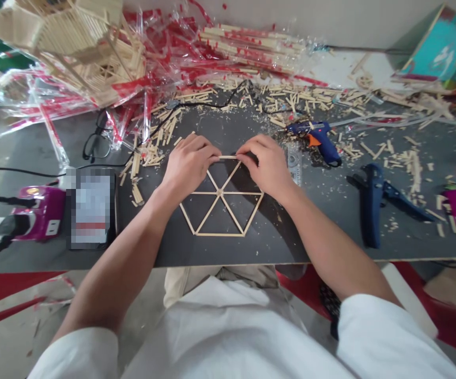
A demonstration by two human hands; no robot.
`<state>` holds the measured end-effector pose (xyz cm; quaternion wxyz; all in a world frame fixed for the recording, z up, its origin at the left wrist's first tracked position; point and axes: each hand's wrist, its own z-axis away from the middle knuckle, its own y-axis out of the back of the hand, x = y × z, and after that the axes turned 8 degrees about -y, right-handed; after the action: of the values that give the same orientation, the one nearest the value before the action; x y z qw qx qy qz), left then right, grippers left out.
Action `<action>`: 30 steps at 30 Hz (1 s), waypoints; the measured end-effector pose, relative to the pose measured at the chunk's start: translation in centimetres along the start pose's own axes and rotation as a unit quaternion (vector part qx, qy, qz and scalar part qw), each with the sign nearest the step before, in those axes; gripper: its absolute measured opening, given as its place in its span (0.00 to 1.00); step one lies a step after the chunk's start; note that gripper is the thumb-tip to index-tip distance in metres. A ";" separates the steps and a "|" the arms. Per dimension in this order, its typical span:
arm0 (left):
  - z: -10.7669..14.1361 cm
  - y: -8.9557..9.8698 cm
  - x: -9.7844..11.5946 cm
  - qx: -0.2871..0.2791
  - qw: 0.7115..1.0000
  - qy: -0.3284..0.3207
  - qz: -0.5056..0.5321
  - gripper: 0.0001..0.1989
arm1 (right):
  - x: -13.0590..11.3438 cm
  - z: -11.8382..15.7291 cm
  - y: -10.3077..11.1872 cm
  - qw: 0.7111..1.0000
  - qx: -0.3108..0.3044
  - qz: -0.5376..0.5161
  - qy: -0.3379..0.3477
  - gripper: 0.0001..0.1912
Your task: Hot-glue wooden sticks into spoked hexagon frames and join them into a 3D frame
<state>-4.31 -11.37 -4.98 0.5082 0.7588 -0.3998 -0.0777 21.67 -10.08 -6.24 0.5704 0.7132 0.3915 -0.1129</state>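
Observation:
My left hand [190, 166] and my right hand [261, 164] pinch the two ends of a thin wooden stick [228, 157], which lies along the top edge of a flat hexagonal stick frame [220, 235]. Spokes of the same thin wood meet at the frame's centre, and my hands hide its upper corners. The frame lies on a dark grey work board [247, 247]. A clear plastic ruler [294, 166] is next to my right hand, and a heap of short stick pieces [147, 158] is beyond my left hand.
A blue glue gun [318, 142] and a second blue tool [370, 205] lie to the right. To the left are black glasses [97, 142], a blurred phone [91, 208] and a pink box [40, 213]. A stick model [81, 47] and red-and-clear wrappers [247, 58] fill the back.

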 end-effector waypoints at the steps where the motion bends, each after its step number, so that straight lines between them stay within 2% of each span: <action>1: 0.0 0.0 0.0 0.000 1.000 0.004 0.002 0.14 | -0.1 -0.1 -0.1 1.000 -0.003 0.001 0.002 0.05; 9: -0.1 0.6 -0.2 0.015 0.999 0.029 0.043 0.14 | -0.4 -0.1 -0.6 0.999 0.027 -0.018 0.009 0.07; 15: -0.1 1.9 -2.3 0.050 0.984 0.141 0.098 0.09 | -0.2 -0.1 -0.8 0.999 0.012 -0.024 -0.042 0.05; 20: -0.1 1.7 -3.1 0.019 0.981 0.165 0.103 0.08 | -0.3 -0.1 -0.9 0.999 0.018 -0.018 -0.048 0.05; 30: -0.1 1.8 -2.9 -0.022 0.980 0.167 0.110 0.07 | -0.3 -0.2 -0.9 0.998 0.009 -0.007 -0.063 0.07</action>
<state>-7.15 -9.63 -4.30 0.5900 0.7011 -0.3884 0.0975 20.80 -10.01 -6.68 0.5864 0.7073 0.3587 -0.1648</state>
